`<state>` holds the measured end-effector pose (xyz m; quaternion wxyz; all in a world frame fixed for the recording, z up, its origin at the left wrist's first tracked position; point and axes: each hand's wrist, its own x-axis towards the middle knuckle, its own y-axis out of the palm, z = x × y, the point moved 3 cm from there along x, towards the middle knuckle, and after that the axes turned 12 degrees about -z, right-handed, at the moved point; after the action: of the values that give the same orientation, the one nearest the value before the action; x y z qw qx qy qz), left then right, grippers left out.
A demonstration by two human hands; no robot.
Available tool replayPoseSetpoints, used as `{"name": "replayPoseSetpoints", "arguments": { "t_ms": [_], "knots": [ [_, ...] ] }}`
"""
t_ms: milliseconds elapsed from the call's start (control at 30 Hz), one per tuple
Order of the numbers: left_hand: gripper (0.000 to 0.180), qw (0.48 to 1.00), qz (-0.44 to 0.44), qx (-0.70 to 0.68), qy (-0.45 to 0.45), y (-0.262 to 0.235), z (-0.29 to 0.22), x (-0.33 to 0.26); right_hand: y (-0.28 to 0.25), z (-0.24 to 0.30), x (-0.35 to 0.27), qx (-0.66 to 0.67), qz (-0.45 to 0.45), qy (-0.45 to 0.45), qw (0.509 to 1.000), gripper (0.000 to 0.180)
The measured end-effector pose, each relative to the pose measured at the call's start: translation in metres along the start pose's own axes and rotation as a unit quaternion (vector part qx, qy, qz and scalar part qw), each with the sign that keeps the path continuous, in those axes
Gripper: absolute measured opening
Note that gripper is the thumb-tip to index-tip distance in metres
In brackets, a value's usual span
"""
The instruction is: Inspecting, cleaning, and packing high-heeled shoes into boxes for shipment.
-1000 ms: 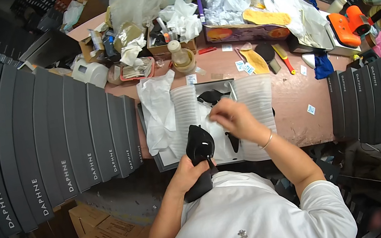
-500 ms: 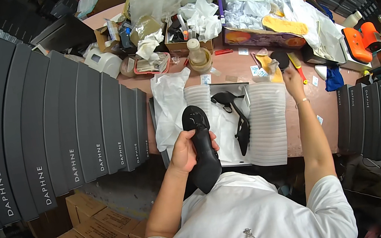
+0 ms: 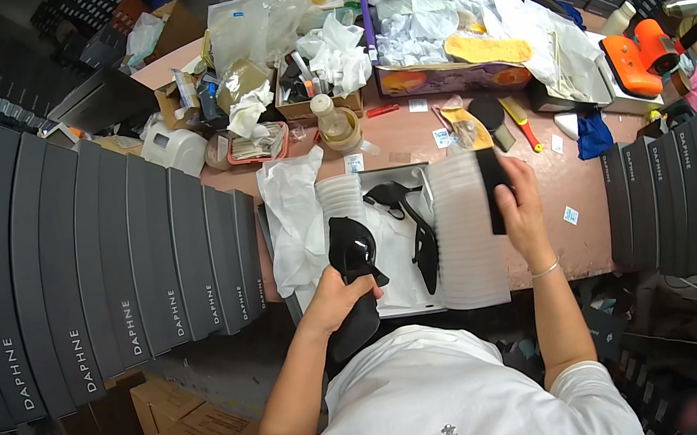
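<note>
Gripped around its middle by my left hand (image 3: pixel 339 300) is a black shoe (image 3: pixel 352 249), its glossy dark inside turned up, held over the near side of an open shoebox (image 3: pixel 419 307). The second black shoe (image 3: pixel 424 251), with a heel and strap, lies in that box on white paper. Right of it, my right hand (image 3: pixel 526 211) grips a flat black rectangular piece (image 3: pixel 498 192) whose exact kind I cannot make out. That piece is upright at the right edge of a ribbed white foam sheet (image 3: pixel 467 239). White tissue paper (image 3: pixel 295 226) spreads over the box's left side.
Tall rows of dark grey shoeboxes (image 3: pixel 106 258) flank the table on the left, with more boxes (image 3: pixel 686 198) on the right. Beyond lie a red-yellow brush (image 3: pixel 522 124), a round black pad (image 3: pixel 487 111), a bottle (image 3: pixel 332 119) and a paper-filled carton (image 3: pixel 454 75).
My right hand has come back toward me from near the round pad, now with the black rectangular piece. My left hand has turned the shoe from sole up to its inside showing.
</note>
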<state>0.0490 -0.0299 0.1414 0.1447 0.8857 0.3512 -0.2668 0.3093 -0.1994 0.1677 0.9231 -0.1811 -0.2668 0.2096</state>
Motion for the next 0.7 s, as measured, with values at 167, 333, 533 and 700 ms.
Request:
{"name": "replayPoseSetpoints", "arguments": {
  "t_ms": [167, 333, 533, 700],
  "knots": [
    [0.029, 0.989, 0.089, 0.061, 0.103, 0.027, -0.014, -0.019, 0.048, 0.098, -0.042, 0.034, 0.276, -0.424, 0.862, 0.037],
    [0.032, 0.993, 0.103, 0.043, 0.037, -0.002, 0.007, -0.022, 0.064, 0.038, -0.036, -0.052, 0.351, -0.214, 0.91, 0.039],
    [0.033, 0.994, 0.051, 0.089, 0.041, -0.006, 0.013, -0.023, 0.074, 0.081, -0.055, 0.042, 0.247, -0.402, 0.881, 0.04],
    [0.026, 0.995, 0.051, 0.049, 0.064, -0.007, 0.014, -0.028, 0.07, 0.108, -0.051, 0.09, 0.262, -0.379, 0.883, 0.037]
  ]
}}
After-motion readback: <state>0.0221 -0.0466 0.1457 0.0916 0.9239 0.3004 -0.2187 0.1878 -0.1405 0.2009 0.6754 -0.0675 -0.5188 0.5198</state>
